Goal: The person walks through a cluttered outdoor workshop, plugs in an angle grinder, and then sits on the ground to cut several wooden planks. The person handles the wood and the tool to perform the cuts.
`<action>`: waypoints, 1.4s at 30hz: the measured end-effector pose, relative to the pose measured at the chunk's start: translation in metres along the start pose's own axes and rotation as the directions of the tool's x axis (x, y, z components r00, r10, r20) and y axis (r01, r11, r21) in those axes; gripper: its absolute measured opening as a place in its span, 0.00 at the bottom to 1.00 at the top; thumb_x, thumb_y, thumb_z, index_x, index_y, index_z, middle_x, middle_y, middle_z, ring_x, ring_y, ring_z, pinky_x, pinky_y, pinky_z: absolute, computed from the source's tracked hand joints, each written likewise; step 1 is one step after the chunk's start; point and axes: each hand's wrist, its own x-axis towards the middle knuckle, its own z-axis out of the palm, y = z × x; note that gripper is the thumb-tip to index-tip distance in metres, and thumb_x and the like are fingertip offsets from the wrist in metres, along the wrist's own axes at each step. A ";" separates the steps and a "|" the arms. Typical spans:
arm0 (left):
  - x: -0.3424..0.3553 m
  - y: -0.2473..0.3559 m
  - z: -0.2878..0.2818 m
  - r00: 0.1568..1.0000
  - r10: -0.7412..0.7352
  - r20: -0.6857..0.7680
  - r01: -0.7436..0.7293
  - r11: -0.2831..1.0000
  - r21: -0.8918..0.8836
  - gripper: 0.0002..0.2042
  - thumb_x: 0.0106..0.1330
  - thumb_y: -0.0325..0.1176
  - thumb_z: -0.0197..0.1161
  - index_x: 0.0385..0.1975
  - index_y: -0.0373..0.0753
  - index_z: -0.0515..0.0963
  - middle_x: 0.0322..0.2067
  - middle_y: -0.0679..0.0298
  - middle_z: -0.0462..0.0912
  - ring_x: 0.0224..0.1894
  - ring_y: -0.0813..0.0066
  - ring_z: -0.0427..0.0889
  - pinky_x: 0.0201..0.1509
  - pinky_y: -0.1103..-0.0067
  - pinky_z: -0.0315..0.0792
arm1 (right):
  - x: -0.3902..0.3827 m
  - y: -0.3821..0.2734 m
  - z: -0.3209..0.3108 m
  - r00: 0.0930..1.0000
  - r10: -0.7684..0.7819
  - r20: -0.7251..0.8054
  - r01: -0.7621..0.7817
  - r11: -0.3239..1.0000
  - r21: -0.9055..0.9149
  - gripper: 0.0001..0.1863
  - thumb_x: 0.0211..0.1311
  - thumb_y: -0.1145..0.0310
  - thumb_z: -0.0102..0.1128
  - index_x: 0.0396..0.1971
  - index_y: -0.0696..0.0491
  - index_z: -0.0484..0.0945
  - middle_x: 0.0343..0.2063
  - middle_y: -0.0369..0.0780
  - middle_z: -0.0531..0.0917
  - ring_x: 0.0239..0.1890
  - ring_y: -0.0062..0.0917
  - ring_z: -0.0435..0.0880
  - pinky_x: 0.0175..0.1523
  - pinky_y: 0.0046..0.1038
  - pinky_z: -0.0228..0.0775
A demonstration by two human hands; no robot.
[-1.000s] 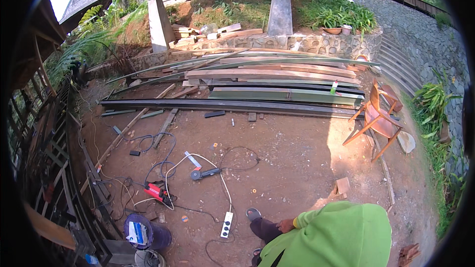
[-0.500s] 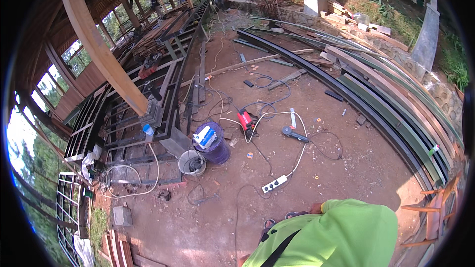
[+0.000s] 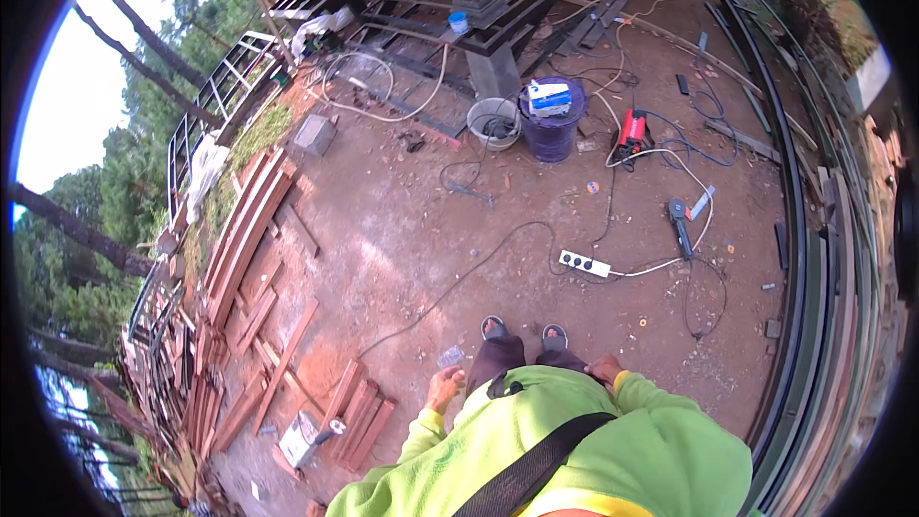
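Observation:
My left hand (image 3: 446, 385) hangs loosely beside my dark trouser leg, fingers slightly bent and apart, with a small pale clear piece (image 3: 450, 357) just beyond it; I cannot make out any contact. At my right thigh, my right hand (image 3: 603, 369) is curled against the dark cloth, its contents hidden. Both sandaled feet (image 3: 494, 327) stand on bare dirt below my green sweatshirt. Ahead lie a white power strip (image 3: 584, 264), a grey angle grinder (image 3: 680, 228) and a red machine (image 3: 633, 134) with cables.
A purple drum (image 3: 550, 139) with a box on it, a grey bucket (image 3: 493, 124), a concrete block (image 3: 315, 134) and a steel floor frame (image 3: 402, 19) stand ahead. Wooden planks (image 3: 359, 421) lie left. Long steel beams (image 3: 796, 278) lie along the right.
My view has swung left and down, bringing the left-side planks and both feet into view and shifting the beams to the right edge. My left hand has come into view.

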 end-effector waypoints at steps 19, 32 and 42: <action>-0.177 -0.286 0.022 0.842 -0.430 -0.327 0.119 0.738 -0.664 0.14 0.63 0.42 0.64 0.42 0.40 0.82 0.28 0.68 0.80 0.24 0.78 0.78 0.24 0.80 0.68 | -0.020 -0.134 0.036 0.903 -0.093 0.420 0.379 0.632 -0.676 0.19 0.56 0.58 0.64 0.33 0.63 0.83 0.29 0.55 0.84 0.33 0.43 0.86 0.40 0.39 0.75; -0.283 -0.426 -0.067 0.618 -0.650 -0.442 -0.049 0.529 -0.847 0.16 0.64 0.42 0.64 0.46 0.39 0.80 0.33 0.64 0.82 0.29 0.74 0.81 0.30 0.78 0.74 | -0.094 -0.269 0.263 0.527 -0.560 0.640 0.839 0.222 -0.496 0.24 0.65 0.55 0.54 0.46 0.63 0.76 0.38 0.60 0.81 0.44 0.53 0.81 0.50 0.46 0.71; -0.319 -0.464 -0.025 0.531 -0.769 -0.356 -0.212 0.287 -0.934 0.19 0.64 0.41 0.63 0.51 0.39 0.78 0.37 0.62 0.83 0.33 0.71 0.83 0.32 0.75 0.75 | -0.116 -0.359 0.386 0.363 -0.304 0.881 0.925 0.001 -0.380 0.26 0.67 0.51 0.48 0.37 0.63 0.79 0.31 0.60 0.82 0.38 0.56 0.81 0.42 0.49 0.72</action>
